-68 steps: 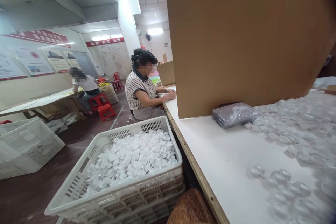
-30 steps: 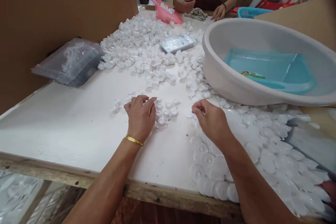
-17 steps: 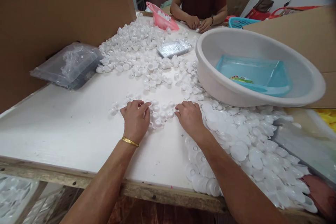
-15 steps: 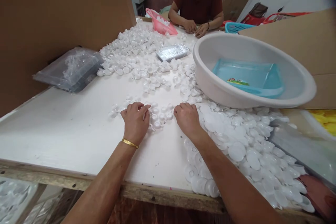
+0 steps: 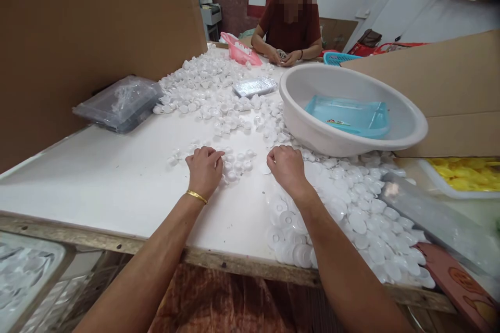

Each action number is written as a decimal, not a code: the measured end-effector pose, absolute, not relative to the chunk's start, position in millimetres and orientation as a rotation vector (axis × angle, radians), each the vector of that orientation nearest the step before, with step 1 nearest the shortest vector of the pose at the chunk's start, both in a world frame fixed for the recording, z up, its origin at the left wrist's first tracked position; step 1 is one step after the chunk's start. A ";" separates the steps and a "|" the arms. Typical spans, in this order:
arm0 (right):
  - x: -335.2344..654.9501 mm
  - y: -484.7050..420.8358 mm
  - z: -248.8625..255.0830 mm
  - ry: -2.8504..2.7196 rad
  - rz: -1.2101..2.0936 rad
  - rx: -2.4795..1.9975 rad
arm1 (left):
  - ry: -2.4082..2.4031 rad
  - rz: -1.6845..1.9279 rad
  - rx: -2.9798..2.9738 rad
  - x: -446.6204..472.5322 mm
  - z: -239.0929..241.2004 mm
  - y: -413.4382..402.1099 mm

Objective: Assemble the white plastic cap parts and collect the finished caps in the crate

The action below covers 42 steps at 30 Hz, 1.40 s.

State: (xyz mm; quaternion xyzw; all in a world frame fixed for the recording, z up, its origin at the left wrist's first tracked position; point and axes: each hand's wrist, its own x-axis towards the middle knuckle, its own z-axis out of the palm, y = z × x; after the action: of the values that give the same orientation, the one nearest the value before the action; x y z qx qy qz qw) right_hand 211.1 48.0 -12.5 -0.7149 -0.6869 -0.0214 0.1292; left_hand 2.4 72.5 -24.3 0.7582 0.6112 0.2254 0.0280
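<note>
Small white plastic cup-like pieces [image 5: 236,162] lie in a loose cluster at the middle of the white table [image 5: 128,182]. At this cluster's left side is my left hand [image 5: 205,169], wearing a gold bangle, with thumb and forefinger drawn together; whatever they hold is hidden. My right hand [image 5: 287,166] is closed just right of the cluster, beside a pile of flat round white pieces [image 5: 357,221]. One white disc [image 5: 265,168] shows at its fingertips, apparently pinched there.
A large pale basin [image 5: 289,106] holding a blue tray [image 5: 351,114] stands to the right. Heaped white pieces [image 5: 211,80] cover the far table. A plastic-wrapped stack [image 5: 121,101] sits left by a cardboard wall [image 5: 97,36]. Opposite, a person [image 5: 291,31] works with both hands.
The whole view has shifted as the head tilted up. My right hand has moved slightly right, away from the cluster, and a white disc now shows at its fingers. My left hand stays at the cluster.
</note>
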 end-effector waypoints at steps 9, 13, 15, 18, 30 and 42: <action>184.6 62.9 -34.6 -2.305 -0.001 -1.965 | 1.857 0.717 2.353 4.3 -25.7 73.0; 187.4 65.8 -38.4 -2.276 0.013 -2.015 | 1.853 0.712 2.356 3.5 -26.4 74.0; 192.8 62.5 -34.4 -2.240 0.034 -2.032 | 1.859 0.707 2.355 3.0 -26.6 74.9; 200.0 54.3 -21.7 -2.143 0.083 -2.043 | 1.863 0.712 2.366 1.4 -26.9 77.0; 219.0 48.3 -4.0 -1.601 0.761 -1.814 | 1.928 0.741 2.353 -10.1 -26.2 85.2; 225.9 16.3 24.4 -1.210 1.091 -1.438 | 1.871 0.734 2.411 -21.0 -30.6 94.0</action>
State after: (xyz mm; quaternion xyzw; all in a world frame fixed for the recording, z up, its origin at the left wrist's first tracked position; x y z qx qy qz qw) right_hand 225.9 16.3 24.4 -0.5856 -0.4929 0.4444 0.4655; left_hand -21.0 94.0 -30.6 0.7681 0.5961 0.2338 0.0016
